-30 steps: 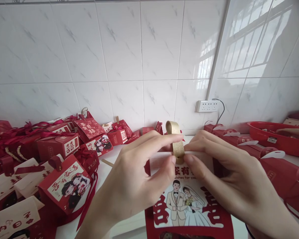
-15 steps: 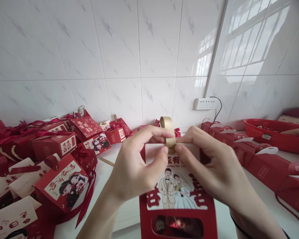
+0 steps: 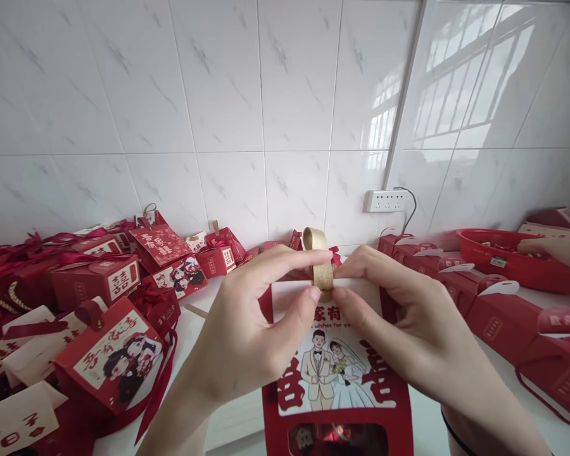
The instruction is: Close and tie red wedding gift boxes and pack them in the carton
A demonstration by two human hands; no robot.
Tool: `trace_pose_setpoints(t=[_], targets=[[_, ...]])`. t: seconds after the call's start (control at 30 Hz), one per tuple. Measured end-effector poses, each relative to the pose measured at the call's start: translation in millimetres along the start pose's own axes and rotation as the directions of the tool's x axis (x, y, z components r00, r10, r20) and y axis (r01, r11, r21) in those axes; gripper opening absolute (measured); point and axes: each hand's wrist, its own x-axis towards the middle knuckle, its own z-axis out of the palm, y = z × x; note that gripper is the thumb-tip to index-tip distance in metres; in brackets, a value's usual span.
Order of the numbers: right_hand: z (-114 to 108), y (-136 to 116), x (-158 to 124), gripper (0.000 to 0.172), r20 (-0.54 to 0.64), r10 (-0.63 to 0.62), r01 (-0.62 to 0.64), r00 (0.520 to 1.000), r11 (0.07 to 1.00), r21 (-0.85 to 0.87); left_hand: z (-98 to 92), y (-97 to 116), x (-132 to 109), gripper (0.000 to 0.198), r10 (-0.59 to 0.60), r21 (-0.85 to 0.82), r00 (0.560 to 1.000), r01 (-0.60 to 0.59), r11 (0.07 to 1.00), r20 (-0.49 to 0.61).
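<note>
A red wedding gift box [image 3: 331, 373] stands upright in front of me, with a bride and groom printed on its white panel and a clear window low on its front. From its top rises a gold ribbon [image 3: 323, 275] bent into a loop. My left hand [image 3: 247, 326] pinches the ribbon's base from the left, its thumb on the front and forefinger stretched behind. On the opposite side, my right hand [image 3: 403, 323] is closed with thumb and forefinger at the same base and the box's top edge. The fingers partly hide the lettering.
Many red gift boxes [image 3: 116, 354] with ribbons crowd the left. A row of red boxes [image 3: 494, 323] lines the right. Behind them is a red basin [image 3: 541, 272], with another person's hand [image 3: 551, 248] at it. A power strip [image 3: 386, 201] hangs on the tiled wall.
Both hands stay at the ribbon's base, with small finger shifts; the loop sits slightly lower in view. The other person's hand reaches further left over the basin. The view has shifted slightly.
</note>
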Motion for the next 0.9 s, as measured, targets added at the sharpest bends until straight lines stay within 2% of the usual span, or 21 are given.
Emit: trace_pose_setpoints(t=[0.17, 0.23, 0.47, 0.63, 0.9], targets=[[2.4, -1.3, -1.0, 0.014, -0.060, -0.001, 0.002, 0.998, 1.000, 0.007, -1.8, 1.9, -0.6, 0.051, -0.079, -0.135, 0.997, 0.076, 0.988, -0.016], [2.8, -1.4, -1.9, 0.013, -0.077, 0.014, -0.013, 0.997, 1.000, 0.012, -1.1, 2.9, -0.4, 0.053, -0.109, -0.182, 0.994, 0.104, 0.978, -0.019], [3.6, -0.1, -3.2, 0.013, -0.093, 0.042, -0.042, 0.995, 0.999, 0.004, 3.9, 6.4, 0.7, 0.041, -0.164, -0.210, 0.986, 0.160, 0.965, -0.004], [3.8, -1.3, -2.6, 0.015, -0.099, 0.027, -0.028, 0.995, 1.000, -0.009, 7.5, 2.9, 1.1, 0.033, -0.183, -0.295, 0.983, 0.177, 0.939, 0.005], [1.2, -3.7, -9.3, 0.020, -0.110, 0.009, -0.006, 0.994, 1.000, 0.028, 11.6, 5.9, -1.9, 0.016, -0.153, -0.371, 0.988, 0.153, 0.916, 0.030]])
